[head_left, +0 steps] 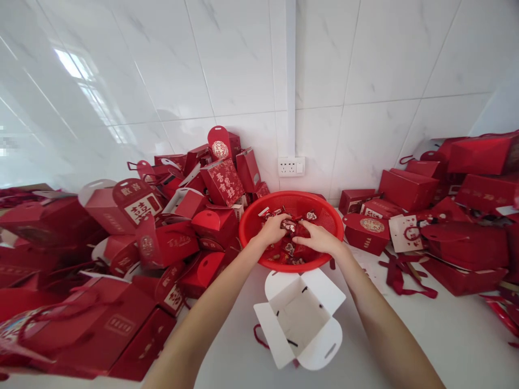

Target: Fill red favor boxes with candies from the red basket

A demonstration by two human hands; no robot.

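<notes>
Both of my hands are inside a red plastic basket (332, 213) that holds small wrapped candies in dark red and brown wrappers. My left hand (274, 231) has its fingers bent round a wrapped candy (288, 226). Just to the right, my right hand (318, 239) reaches among the candies with thumb and fingers apart; its fingertips are partly hidden by wrappers. In front of the basket, between my forearms, a paper gift box (304, 319) stands with its white flaps spread outward. Its white inside shows several dark slots or tabs, and a red cord handle sticks out at its left.
Red gift boxes (174, 243) are heaped on the left of the white table (239, 346). More red boxes (409, 189) are piled on the right, with a dark red ribbon (409, 278) before them. A socket (291, 166) sits on the tiled wall behind the basket.
</notes>
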